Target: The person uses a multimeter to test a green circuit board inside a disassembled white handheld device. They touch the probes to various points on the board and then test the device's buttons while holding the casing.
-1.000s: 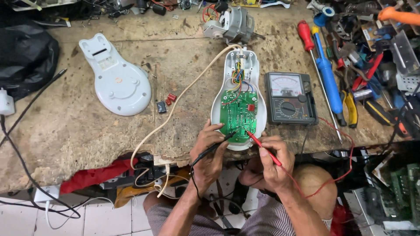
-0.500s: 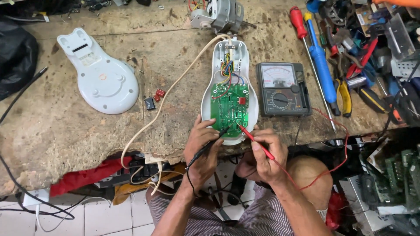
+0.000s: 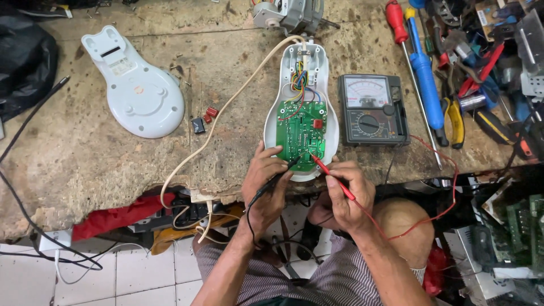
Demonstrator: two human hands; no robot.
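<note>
Our left hand (image 3: pixel 265 187) grips the black probe (image 3: pixel 277 178), its tip on the near edge of the green circuit board (image 3: pixel 301 136). Our right hand (image 3: pixel 348 192) pinches the red probe (image 3: pixel 331 177), tip touching the same board. The board sits in an open white housing (image 3: pixel 328 133) at the near edge of the worktop (image 3: pixel 85 153). Just right of it lies an analog meter (image 3: pixel 372 110); a white cover (image 3: pixel 136 90) lies well to the left.
</note>
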